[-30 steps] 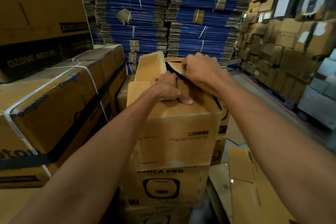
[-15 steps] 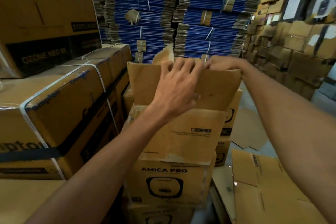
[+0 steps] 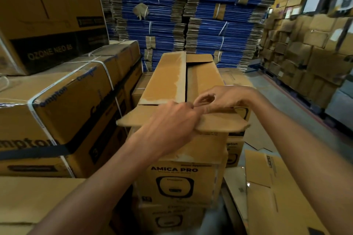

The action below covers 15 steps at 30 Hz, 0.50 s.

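Strapped cartons [image 3: 66,105] stand at the left; just beside them the open-topped carton [image 3: 166,78] sits on a stack of AMICA PRO boxes [image 3: 175,183], its long flaps folded over a dark slit that hides the contents. The left hand [image 3: 172,126] lies on the near flap [image 3: 225,126], fingers bent, though I cannot tell whether they grasp it. The right hand [image 3: 219,99] is at the seam, fingers loosely curled and released.

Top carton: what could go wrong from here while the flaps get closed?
1. The near flap juts out flat under the left hand; leaning on it may crease it or tip the top carton off the AMICA PRO box.
2. The two long flaps show a dark gap with no tape across it, so they may spring up.
3. Loose flat cardboard lies on the floor at right: possible slip.
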Each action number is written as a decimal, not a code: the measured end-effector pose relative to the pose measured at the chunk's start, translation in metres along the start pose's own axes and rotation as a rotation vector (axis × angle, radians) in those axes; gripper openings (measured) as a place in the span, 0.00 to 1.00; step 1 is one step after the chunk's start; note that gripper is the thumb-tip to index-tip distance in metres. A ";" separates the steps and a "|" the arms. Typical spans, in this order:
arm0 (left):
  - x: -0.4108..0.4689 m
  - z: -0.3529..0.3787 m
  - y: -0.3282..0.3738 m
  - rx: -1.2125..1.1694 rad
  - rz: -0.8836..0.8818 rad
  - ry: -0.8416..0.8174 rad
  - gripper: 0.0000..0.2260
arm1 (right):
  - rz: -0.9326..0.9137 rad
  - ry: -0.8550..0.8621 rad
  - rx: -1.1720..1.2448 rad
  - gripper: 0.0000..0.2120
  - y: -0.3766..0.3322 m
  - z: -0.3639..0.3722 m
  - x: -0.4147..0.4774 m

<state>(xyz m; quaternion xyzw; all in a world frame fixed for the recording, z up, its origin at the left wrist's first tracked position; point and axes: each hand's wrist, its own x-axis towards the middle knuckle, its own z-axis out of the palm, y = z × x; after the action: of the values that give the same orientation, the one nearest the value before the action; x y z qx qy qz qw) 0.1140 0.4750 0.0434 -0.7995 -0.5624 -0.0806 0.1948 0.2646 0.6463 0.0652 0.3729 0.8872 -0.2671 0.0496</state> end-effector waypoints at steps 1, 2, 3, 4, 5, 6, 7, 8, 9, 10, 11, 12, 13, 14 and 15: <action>-0.003 0.003 0.001 -0.048 0.012 -0.148 0.29 | 0.003 0.004 -0.041 0.31 -0.001 0.006 -0.003; -0.005 0.007 0.002 -0.098 0.023 -0.278 0.35 | 0.028 0.018 -0.090 0.31 0.003 0.015 -0.003; -0.007 0.010 0.000 -0.158 0.026 -0.365 0.38 | 0.055 0.048 -0.163 0.32 0.006 0.022 0.000; -0.007 0.017 -0.004 -0.223 0.019 -0.394 0.37 | 0.076 0.098 -0.219 0.33 0.005 0.030 -0.001; -0.007 0.024 -0.010 -0.270 -0.001 -0.377 0.34 | 0.082 0.191 -0.293 0.33 0.003 0.040 -0.003; -0.004 0.034 -0.019 -0.288 -0.026 -0.317 0.29 | 0.062 0.299 -0.365 0.32 0.004 0.050 -0.002; -0.001 0.042 -0.027 -0.288 -0.044 -0.226 0.24 | 0.042 0.378 -0.434 0.31 0.007 0.060 -0.001; 0.003 0.050 -0.035 -0.288 -0.055 -0.135 0.19 | 0.026 0.432 -0.482 0.32 0.008 0.069 0.000; 0.006 0.057 -0.041 -0.297 -0.055 -0.070 0.16 | 0.007 0.473 -0.511 0.32 0.009 0.074 0.000; 0.009 0.063 -0.045 -0.298 -0.039 -0.025 0.14 | -0.010 0.508 -0.522 0.33 0.011 0.076 0.001; 0.012 0.068 -0.047 -0.284 -0.011 0.012 0.13 | -0.010 0.521 -0.521 0.34 0.012 0.076 0.001; 0.014 0.073 -0.047 -0.266 0.023 0.048 0.13 | -0.002 0.528 -0.511 0.34 0.013 0.076 0.000; 0.017 0.077 -0.046 -0.263 0.051 0.075 0.12 | 0.009 0.530 -0.511 0.34 0.013 0.075 -0.002; 0.021 0.079 -0.045 -0.272 0.072 0.090 0.13 | 0.014 0.534 -0.521 0.34 0.014 0.075 -0.002; 0.026 0.078 -0.043 -0.281 0.085 0.097 0.13 | 0.017 0.536 -0.533 0.33 0.012 0.076 -0.003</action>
<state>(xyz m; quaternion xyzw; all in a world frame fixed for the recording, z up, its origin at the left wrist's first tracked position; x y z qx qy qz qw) 0.0757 0.5418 -0.0094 -0.8371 -0.5013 -0.1886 0.1109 0.2665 0.6128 -0.0046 0.4111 0.9038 0.0805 -0.0870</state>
